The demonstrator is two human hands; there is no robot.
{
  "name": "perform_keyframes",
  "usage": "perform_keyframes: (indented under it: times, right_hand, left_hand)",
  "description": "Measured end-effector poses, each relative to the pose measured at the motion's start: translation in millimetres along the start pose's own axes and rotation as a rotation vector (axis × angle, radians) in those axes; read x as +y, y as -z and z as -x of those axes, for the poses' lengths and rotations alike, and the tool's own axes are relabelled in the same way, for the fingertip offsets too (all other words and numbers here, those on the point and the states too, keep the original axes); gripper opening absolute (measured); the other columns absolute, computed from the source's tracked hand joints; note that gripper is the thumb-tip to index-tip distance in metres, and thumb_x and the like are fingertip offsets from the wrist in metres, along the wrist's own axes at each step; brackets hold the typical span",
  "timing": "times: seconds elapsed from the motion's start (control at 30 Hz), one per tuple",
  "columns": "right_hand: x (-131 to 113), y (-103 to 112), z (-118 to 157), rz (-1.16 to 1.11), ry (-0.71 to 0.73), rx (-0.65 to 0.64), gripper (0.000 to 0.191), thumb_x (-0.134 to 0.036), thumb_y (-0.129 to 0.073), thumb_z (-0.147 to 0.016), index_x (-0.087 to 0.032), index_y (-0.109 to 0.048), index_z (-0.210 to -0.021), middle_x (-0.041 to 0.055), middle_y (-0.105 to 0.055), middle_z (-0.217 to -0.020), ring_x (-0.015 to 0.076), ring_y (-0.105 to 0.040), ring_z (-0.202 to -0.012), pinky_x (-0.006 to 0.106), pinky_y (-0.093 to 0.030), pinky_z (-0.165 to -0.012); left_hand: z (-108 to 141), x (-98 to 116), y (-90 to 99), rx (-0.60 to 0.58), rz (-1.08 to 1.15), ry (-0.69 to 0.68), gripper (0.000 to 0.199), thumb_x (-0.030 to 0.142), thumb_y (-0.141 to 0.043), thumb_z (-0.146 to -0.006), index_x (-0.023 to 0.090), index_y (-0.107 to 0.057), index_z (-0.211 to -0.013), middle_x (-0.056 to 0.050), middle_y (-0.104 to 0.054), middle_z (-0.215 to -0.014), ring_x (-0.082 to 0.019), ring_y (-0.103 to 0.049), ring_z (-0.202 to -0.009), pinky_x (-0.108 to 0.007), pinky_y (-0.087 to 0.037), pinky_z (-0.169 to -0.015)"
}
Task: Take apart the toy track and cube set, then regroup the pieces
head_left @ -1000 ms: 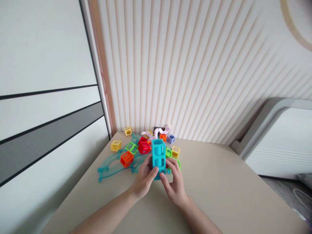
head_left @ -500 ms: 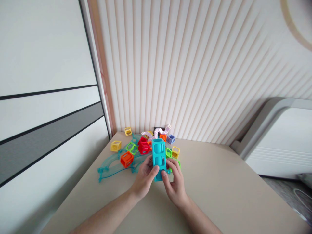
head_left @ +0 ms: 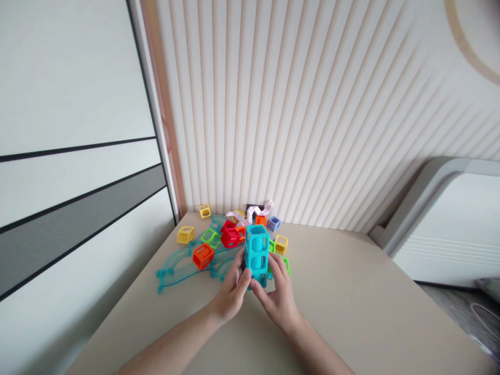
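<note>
Ribbed pale panelling (head_left: 269,104) backs the beige bench (head_left: 351,291) I see through the head view. My left hand (head_left: 232,292) and right hand (head_left: 280,295) both have their grip around an upright turquoise tower (head_left: 257,252), one per side; whether its base touches the bench, I can't tell. Leftward lie an orange cube (head_left: 203,255), red cubes (head_left: 230,237) and translucent track pieces (head_left: 180,267).

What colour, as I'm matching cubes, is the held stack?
The stack is turquoise, clearest in the head view.
</note>
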State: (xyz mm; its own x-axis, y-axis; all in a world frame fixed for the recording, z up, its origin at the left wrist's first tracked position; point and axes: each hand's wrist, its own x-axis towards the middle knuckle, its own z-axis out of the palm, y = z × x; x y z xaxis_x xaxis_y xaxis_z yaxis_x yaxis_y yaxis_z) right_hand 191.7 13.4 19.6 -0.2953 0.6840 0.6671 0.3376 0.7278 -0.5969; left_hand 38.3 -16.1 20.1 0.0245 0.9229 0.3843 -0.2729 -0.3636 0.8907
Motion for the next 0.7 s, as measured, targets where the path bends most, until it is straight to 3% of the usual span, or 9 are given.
perform_keyframes:
  times: [0.13,0.27,0.4,0.5,0.6,0.7]
  right_hand:
    - [2.7,-4.6,5.3,0.055,0.042,0.024,0.067,-0.033,-0.069,-0.089,-0.026,-0.041,-0.149,0.0146,-0.064,-0.128,0.033,-0.064,-0.114,0.049,-0.057,-0.093]
    - [1.3,-5.2,6.2,0.076,0.082,-0.002,0.071,-0.033,-0.07,-0.087,-0.024,-0.039,-0.15,0.0159,-0.065,-0.129,0.034,-0.066,-0.113,0.049,-0.057,-0.093]
    - [0.2,-4.4,4.3,0.069,0.053,0.041,0.064,-0.034,-0.071,-0.087,-0.026,-0.045,-0.145,0.0146,-0.066,-0.127,0.0333,-0.066,-0.112,0.048,-0.058,-0.092]
    - [0.0,-6.5,7.5,0.009,0.035,0.103,0.057,-0.031,-0.07,-0.088,-0.027,-0.05,-0.14,0.0126,-0.068,-0.124,0.0325,-0.068,-0.11,0.048,-0.058,-0.091]
    - [-1.5,-8.3,9.9,-0.089,-0.036,0.194,0.054,-0.032,-0.069,-0.088,-0.025,-0.05,-0.139,0.0113,-0.07,-0.12,0.031,-0.07,-0.104,0.044,-0.059,-0.087]
    - [0.0,-1.4,-0.3,-0.165,-0.135,0.324,0.045,-0.035,-0.069,-0.09,-0.024,-0.054,-0.13,0.0094,-0.071,-0.112,0.0272,-0.07,-0.096,0.04,-0.059,-0.082]
  left_hand:
    - [0.2,2.8,-0.7,0.039,-0.006,0.001,0.052,0.044,-0.061,-0.097,0.022,-0.051,-0.143,-0.014,-0.059,-0.145,-0.031,-0.055,-0.135,-0.042,-0.044,-0.113]
    - [0.0,2.6,-1.0,0.049,0.012,-0.012,0.048,0.039,-0.07,-0.092,0.024,-0.057,-0.136,-0.012,-0.063,-0.14,-0.031,-0.06,-0.127,-0.04,-0.049,-0.107]
    - [0.8,-1.8,-0.5,0.061,-0.039,-0.015,0.047,0.041,-0.072,-0.09,0.023,-0.061,-0.132,-0.011,-0.067,-0.133,-0.031,-0.064,-0.122,-0.039,-0.052,-0.103]
    - [2.7,-5.4,-0.9,0.05,-0.09,-0.033,0.048,0.045,-0.065,-0.094,0.022,-0.059,-0.136,-0.013,-0.068,-0.131,-0.031,-0.063,-0.121,-0.04,-0.053,-0.101]
    - [5.7,-6.0,0.1,0.09,-0.228,-0.124,0.044,0.038,-0.05,-0.103,0.022,-0.052,-0.144,-0.014,-0.062,-0.139,-0.03,-0.058,-0.129,-0.043,-0.049,-0.107]
    - [9.1,-3.1,4.0,0.06,-0.482,-0.33,0.04,0.023,-0.049,-0.101,0.025,-0.057,-0.14,-0.013,-0.059,-0.142,-0.03,-0.054,-0.133,-0.044,-0.045,-0.111]
